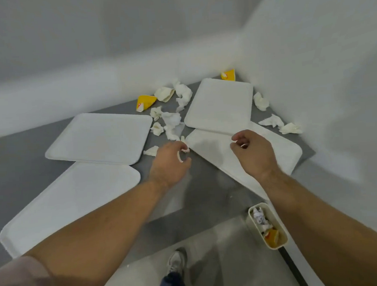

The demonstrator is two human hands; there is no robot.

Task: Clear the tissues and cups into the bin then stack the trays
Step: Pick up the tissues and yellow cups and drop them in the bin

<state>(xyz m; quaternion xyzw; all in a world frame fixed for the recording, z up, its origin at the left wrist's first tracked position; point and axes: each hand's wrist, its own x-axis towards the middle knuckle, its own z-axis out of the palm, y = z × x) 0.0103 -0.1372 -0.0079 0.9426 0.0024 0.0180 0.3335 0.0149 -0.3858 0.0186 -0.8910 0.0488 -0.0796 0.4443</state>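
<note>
Four trays [100,137] lie on the grey table, tissues [171,122] and yellow cups [145,102] scattered toward its far corner. Our left hand [170,160] pinches a scrap; our right hand [252,153] hovers, curled and empty. We judge clearing half done; next, drop it into the bin [253,221].

Soft, even light fills the scene, bright but without hard glare. The white trays [100,137] look almost washed out, their rims faint against the grey table [26,149]. Faint, blurred shadows lie on the table below the left hand [169,163]. The whole picture is slightly soft, and the wide lens bends the walls [112,37] above the trays.
</note>
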